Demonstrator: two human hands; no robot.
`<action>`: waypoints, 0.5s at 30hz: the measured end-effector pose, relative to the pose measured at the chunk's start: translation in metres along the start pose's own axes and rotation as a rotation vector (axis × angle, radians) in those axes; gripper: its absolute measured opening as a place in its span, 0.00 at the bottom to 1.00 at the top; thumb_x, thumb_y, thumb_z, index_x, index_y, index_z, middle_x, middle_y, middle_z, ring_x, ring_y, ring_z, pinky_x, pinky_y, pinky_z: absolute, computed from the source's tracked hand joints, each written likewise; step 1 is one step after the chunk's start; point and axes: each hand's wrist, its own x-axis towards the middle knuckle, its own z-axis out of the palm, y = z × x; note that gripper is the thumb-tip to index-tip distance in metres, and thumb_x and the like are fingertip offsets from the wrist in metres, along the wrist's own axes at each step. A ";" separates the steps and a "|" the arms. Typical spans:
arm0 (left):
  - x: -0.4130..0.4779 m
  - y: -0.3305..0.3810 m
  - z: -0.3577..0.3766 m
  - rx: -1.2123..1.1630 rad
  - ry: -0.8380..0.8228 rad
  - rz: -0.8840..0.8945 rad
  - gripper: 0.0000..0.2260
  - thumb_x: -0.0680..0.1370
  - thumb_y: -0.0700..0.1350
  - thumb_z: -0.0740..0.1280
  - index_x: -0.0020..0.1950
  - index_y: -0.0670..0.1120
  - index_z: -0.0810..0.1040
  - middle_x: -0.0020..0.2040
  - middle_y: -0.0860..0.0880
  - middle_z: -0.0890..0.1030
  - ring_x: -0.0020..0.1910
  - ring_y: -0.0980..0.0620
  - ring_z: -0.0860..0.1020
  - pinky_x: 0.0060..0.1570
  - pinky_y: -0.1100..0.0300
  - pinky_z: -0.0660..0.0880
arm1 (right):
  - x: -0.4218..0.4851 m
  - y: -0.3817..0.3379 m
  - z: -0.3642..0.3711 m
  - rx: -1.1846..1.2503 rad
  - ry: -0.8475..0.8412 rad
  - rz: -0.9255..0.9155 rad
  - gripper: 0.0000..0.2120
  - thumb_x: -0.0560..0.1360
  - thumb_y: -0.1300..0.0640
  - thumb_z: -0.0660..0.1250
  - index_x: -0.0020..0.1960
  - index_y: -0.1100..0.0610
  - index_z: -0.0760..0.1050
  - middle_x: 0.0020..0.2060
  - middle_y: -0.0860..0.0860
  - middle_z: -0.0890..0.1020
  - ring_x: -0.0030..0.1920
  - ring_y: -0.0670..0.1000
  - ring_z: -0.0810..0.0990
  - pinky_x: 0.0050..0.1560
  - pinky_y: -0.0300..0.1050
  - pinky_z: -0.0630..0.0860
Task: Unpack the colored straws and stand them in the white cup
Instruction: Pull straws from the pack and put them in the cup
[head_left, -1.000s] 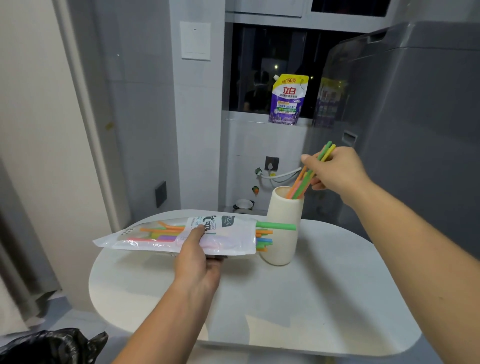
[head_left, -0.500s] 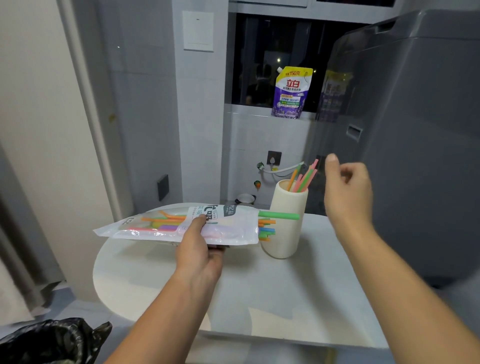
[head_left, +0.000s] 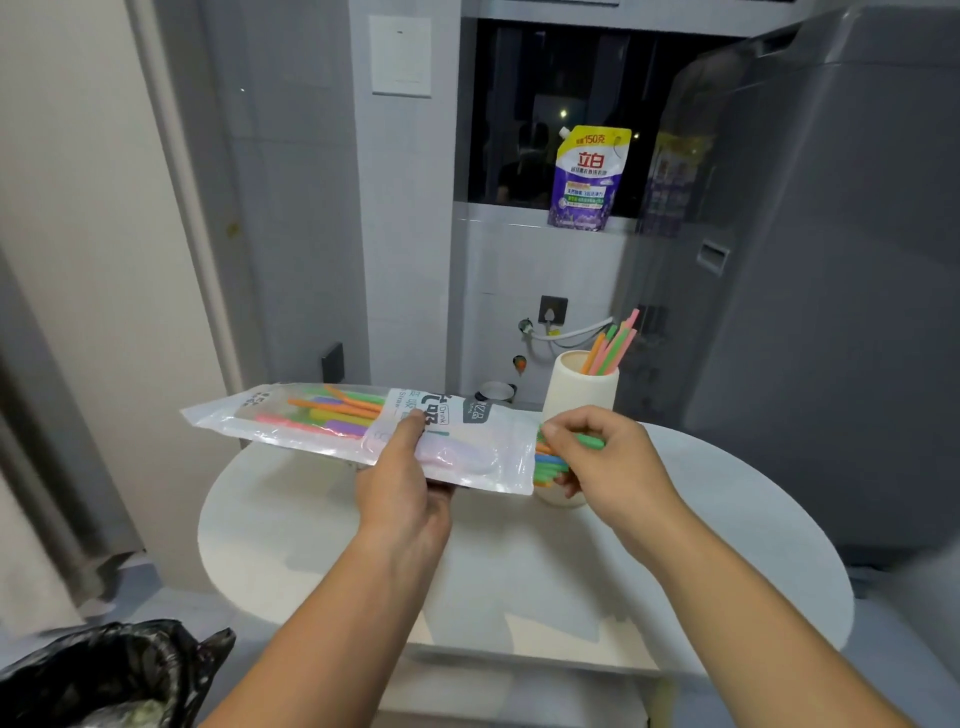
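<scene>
left hand (head_left: 410, 488) fingers curl around the straw packet (head_left: 322, 421); right hand (head_left: 613, 457) fingers pinch the protruding straws (head_left: 548, 461) at the packet's 3 o'clock end.

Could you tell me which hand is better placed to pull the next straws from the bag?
Right hand: it pinches the straw ends poking from the bag, which the left hand holds.
</scene>
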 end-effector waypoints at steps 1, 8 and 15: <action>0.000 0.001 -0.001 -0.002 0.005 0.002 0.18 0.79 0.37 0.70 0.69 0.44 0.78 0.59 0.43 0.86 0.53 0.45 0.86 0.37 0.51 0.85 | -0.001 -0.001 -0.002 0.027 0.001 0.012 0.04 0.78 0.61 0.70 0.46 0.61 0.82 0.39 0.56 0.82 0.23 0.45 0.74 0.25 0.37 0.74; 0.000 0.007 -0.005 -0.021 0.018 -0.028 0.17 0.80 0.37 0.69 0.69 0.44 0.77 0.61 0.43 0.85 0.56 0.44 0.85 0.45 0.49 0.85 | 0.000 -0.003 -0.019 -0.167 0.047 -0.116 0.05 0.78 0.58 0.70 0.44 0.53 0.82 0.33 0.50 0.81 0.25 0.43 0.77 0.25 0.38 0.73; 0.004 0.010 -0.008 -0.040 0.041 -0.029 0.17 0.79 0.37 0.69 0.68 0.46 0.77 0.58 0.44 0.86 0.53 0.45 0.86 0.41 0.49 0.85 | 0.005 -0.004 -0.039 -0.088 -0.001 -0.087 0.05 0.78 0.61 0.70 0.46 0.54 0.83 0.33 0.51 0.83 0.29 0.45 0.79 0.32 0.37 0.78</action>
